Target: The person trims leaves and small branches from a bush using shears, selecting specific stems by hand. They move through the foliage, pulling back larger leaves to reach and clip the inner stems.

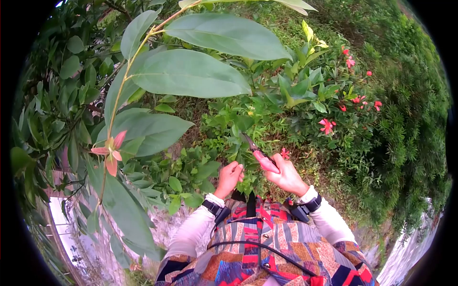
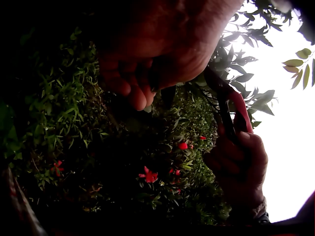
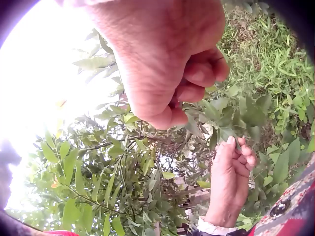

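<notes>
My right hand (image 1: 286, 176) grips pruning shears (image 1: 263, 160) by their red handles. Their dark blades point forward and slightly left, over the green foliage. In the left wrist view the handles show spread apart, with the right hand (image 2: 241, 169) wrapped around them. To the left and a little lower in the head view is my left hand (image 1: 229, 178), fingers curled. From the right wrist view, that left hand (image 3: 229, 184) pinches a green leaf (image 3: 227, 132) between thumb and fingers. Leafy stems surround the fingertips, and the palm hides part of the hold.
A branch with broad leaves (image 1: 191, 74) and a reddish young shoot (image 1: 112, 151) hangs close at the left. A bush with red flowers (image 1: 327, 126) grows ahead to the right. Dense feathery foliage (image 1: 410, 133) fills the far right, and pale paving (image 1: 171, 226) lies at lower left.
</notes>
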{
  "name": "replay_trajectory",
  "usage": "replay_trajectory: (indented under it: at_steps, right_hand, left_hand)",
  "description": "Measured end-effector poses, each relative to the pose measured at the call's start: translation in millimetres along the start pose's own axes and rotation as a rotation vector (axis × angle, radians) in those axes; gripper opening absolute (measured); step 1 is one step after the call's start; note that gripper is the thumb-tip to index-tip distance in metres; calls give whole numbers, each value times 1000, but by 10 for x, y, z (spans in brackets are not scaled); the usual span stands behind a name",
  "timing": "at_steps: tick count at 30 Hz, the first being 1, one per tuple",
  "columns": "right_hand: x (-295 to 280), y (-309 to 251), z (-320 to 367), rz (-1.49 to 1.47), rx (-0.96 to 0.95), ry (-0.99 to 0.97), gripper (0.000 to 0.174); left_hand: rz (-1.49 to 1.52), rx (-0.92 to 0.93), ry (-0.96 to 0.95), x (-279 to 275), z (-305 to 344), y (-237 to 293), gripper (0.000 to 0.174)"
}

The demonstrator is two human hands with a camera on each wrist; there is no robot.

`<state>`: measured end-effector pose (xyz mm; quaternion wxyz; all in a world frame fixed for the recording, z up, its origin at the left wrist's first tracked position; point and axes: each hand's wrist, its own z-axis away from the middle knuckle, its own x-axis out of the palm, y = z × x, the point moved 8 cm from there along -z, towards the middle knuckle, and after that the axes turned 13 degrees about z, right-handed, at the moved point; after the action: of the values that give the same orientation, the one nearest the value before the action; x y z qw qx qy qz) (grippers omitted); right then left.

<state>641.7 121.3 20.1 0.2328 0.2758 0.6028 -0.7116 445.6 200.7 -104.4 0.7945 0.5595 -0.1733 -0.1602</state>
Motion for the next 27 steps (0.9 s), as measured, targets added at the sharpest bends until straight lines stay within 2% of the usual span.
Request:
replay_trajectory:
  at_steps: [1, 4, 8, 10, 14, 16, 17, 20, 24, 27]
  right_hand:
    - [-56, -21, 54, -1, -1, -3, 36]
    - [-204, -359, 311, -115, -135, -207, 42]
    - [-229, -150, 347, -27, -55, -177, 44]
    - [-211, -56, 386, -30, 2, -232, 51]
    - [-15, 169, 438, -167, 79, -321, 58]
    - [134, 181, 425, -491, 95, -405, 59]
    - [196, 118, 390, -499, 42, -467, 80]
    - [224, -39, 362, -656, 21, -567, 87]
    - [306, -85, 271, -742, 91, -569, 85]
    - [384, -79, 193, -694, 81, -598, 85]
  left_hand:
    - [12, -4, -1, -6, -6, -11, 27]
    - [-18, 21, 7, -92, -26, -38, 27]
    - [33, 26, -26, 58, -22, 51, 28]
    - [51, 24, -30, 93, -68, 80, 28]
    - [35, 31, -9, 79, -57, 92, 27]
    - [60, 33, 10, 45, -15, 87, 27]
    - [84, 32, 22, 16, 1, 75, 26]
    - [109, 29, 59, -90, 35, 45, 25]
    - [124, 40, 63, -193, 101, 48, 22]
    - [135, 56, 77, -225, 148, 33, 25]
